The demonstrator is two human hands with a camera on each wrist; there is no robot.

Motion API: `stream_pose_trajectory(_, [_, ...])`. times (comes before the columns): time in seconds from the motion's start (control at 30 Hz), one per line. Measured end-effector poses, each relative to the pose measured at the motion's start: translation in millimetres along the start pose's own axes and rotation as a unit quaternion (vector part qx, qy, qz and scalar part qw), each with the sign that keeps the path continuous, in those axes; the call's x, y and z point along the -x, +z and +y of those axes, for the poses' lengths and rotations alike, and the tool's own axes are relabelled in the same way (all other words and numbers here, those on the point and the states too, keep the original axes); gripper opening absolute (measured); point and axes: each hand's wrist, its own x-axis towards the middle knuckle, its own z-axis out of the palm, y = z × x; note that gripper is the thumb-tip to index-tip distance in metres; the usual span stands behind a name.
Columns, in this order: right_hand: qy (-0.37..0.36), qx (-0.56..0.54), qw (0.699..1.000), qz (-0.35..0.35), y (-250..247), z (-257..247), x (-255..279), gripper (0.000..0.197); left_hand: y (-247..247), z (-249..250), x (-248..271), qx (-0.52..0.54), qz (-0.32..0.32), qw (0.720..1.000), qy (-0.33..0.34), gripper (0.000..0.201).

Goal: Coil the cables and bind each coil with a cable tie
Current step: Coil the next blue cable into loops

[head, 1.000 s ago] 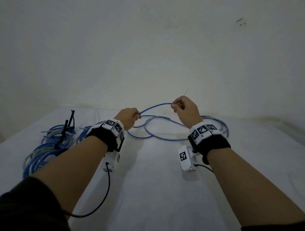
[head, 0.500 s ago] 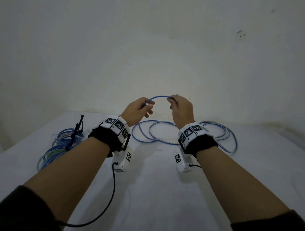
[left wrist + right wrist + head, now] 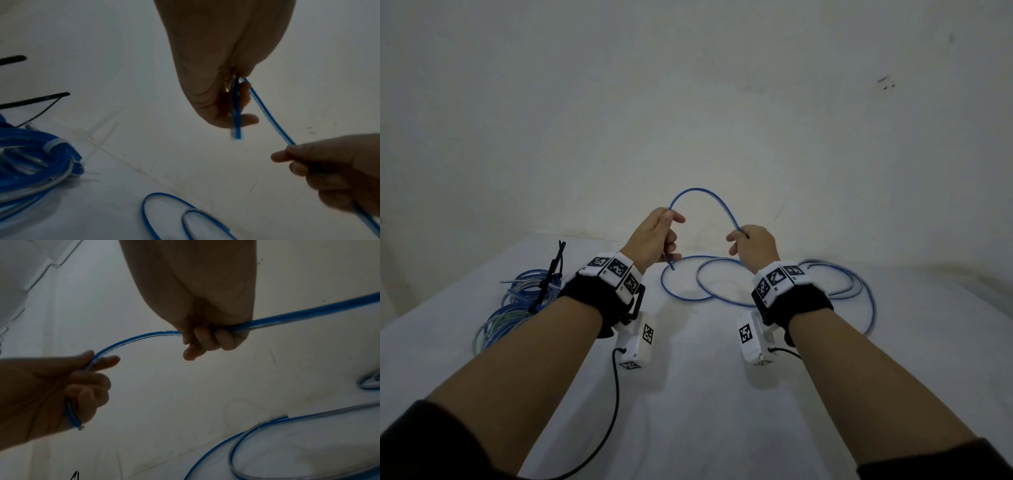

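Note:
A thin blue cable (image 3: 702,192) arches in the air between my two hands above a white table. My left hand (image 3: 659,236) grips it near its cut end (image 3: 237,129), which hangs below the fingers. My right hand (image 3: 751,245) grips the cable farther along (image 3: 213,332). The rest of the cable (image 3: 722,298) lies in loose loops on the table beyond my wrists. Clear cable ties (image 3: 98,128) lie on the table at the left in the left wrist view.
Bundled blue coils (image 3: 517,305) lie at the table's left side, one bound with a white tie (image 3: 52,144). Black cable ties (image 3: 551,274) stick up from them. A pale wall (image 3: 688,102) stands close behind the table's far edge.
Both hands have risen and spread a little. The cable span between them has grown from a low, short curve into a tall arch. The cut end now hangs below my left hand.

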Motion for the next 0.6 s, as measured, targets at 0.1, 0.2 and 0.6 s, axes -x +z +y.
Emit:
stream_pose_trajectory(0.1, [0.001,0.037,0.998,-0.057,10,-3,3,0.023,-3,4,-6,0.060,0.038,0.997,0.003,0.030])
stream_pose_trajectory(0.2, [0.000,0.083,0.992,-0.095,18,-6,3,0.019,-5,10,-8,0.158,0.062,0.985,-0.029,0.029])
stream_pose_trajectory(0.6, [0.065,0.228,0.940,-0.246,47,-6,22,0.032,-13,-4,-7,-0.021,0.060,0.998,-0.020,0.021])
